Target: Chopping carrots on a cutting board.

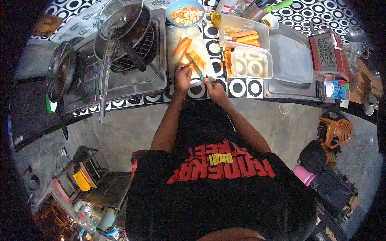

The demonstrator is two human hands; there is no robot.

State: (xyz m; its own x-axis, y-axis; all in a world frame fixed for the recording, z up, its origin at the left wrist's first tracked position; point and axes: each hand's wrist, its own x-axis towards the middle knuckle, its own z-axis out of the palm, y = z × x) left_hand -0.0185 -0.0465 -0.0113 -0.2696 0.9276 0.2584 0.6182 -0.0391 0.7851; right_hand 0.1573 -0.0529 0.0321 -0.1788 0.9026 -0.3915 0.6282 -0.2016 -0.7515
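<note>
My right hand [216, 90] grips the handle of a kitchen knife [195, 64], its blade angled over the white cutting board [208, 48]. Curled fingers of my left hand [182, 78] rest on the board just left of the blade. Whether they pinch a carrot piece is hidden. Long carrot sticks [182, 46] lie beyond my left hand. Small chopped carrot [199, 60] is heaped to the right of the blade. Behind the board, a light blue bowl [167, 14] contains chopped orange and pale pieces.
On the left is a gas stove [159, 45] with a pan [144, 18] and a wire strainer [110, 39]. Right of the board lie carrot peelings [229, 61], a plastic container [265, 33] of whole carrots [247, 37], and another clear container [268, 70]. A lidded container [294, 57] stands farther right.
</note>
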